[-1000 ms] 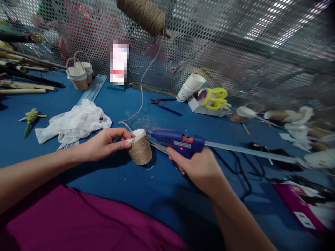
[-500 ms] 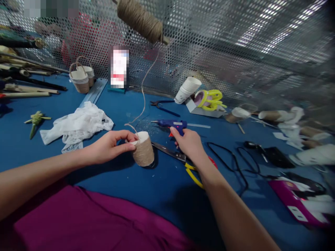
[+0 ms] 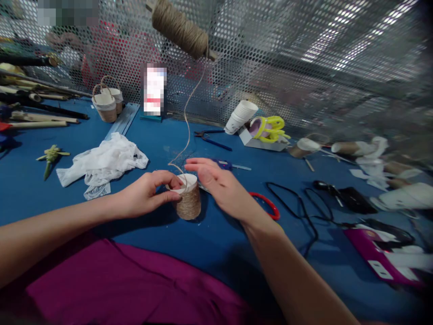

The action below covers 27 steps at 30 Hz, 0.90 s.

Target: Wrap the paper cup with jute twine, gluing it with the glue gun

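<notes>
A paper cup wrapped in brown twine stands on the blue table, its white rim bare. My left hand pinches that rim, thumb outside and fingers inside. From a large twine spool at the top, a loose strand runs down to the cup's rim. Just right of the cup, my right hand is open, fingers stretched out, holding nothing. Beyond it lies a blue glue gun with a clear glue stick at its back, partly hidden. Scissors with a red handle lie mostly under my right hand and arm.
White lace fabric lies to the left, with two twine-wrapped baskets behind it. Pliers, stacked paper cups and a box with yellow ties sit at the back. A black cable and a purple power strip lie right.
My right hand has let go of the glue gun and moved left, beside the cup, with its fingers opened. The left hand keeps hold of the cup's rim.
</notes>
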Available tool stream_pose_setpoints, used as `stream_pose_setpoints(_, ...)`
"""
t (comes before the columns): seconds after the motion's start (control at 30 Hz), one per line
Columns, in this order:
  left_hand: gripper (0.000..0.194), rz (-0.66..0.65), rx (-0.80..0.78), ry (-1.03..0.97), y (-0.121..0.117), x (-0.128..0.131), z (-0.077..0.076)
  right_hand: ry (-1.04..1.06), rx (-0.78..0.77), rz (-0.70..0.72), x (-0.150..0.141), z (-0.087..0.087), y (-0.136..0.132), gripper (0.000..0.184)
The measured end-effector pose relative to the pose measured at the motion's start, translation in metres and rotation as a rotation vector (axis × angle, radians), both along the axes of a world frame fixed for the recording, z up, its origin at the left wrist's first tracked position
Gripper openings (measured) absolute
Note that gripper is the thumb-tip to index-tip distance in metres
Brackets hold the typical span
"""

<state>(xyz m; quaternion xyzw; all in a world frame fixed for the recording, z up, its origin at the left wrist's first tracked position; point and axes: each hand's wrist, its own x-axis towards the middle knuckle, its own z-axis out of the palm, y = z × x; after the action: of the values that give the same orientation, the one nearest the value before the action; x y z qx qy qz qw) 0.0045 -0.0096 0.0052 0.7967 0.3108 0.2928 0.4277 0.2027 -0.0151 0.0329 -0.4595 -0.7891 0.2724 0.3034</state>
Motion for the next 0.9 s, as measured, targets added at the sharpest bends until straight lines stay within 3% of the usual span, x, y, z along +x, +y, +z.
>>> stream_pose_setpoints(0.07, 0.013, -0.011, 0.04, 0.028, 0.0, 0.0, 0.002, 0.114, -0.046, 0.068, -0.01, 0.002, -0.006, 0.029)
stream_pose_setpoints(0.17, 0.013, -0.021, 0.056, 0.036, -0.001, 0.0, 0.003, 0.247, -0.094, 0.033, -0.016, 0.002, -0.012, 0.011)
stream_pose_setpoints(0.4, 0.015, -0.034, -0.16, -0.044, -0.002, 0.001, 0.002, 0.616, -0.227, -0.124, -0.006, 0.0, -0.019, 0.008)
stream_pose_setpoints(0.63, 0.017, -0.047, -0.288, -0.114, -0.001, 0.0, 0.001, 0.613, -0.228, -0.264, 0.005, -0.009, -0.021, 0.012)
stream_pose_setpoints(0.9, 0.014, -0.078, -0.335, -0.134, -0.002, -0.001, 0.003, 0.613, -0.276, -0.258, 0.007, -0.015, -0.019, 0.016)
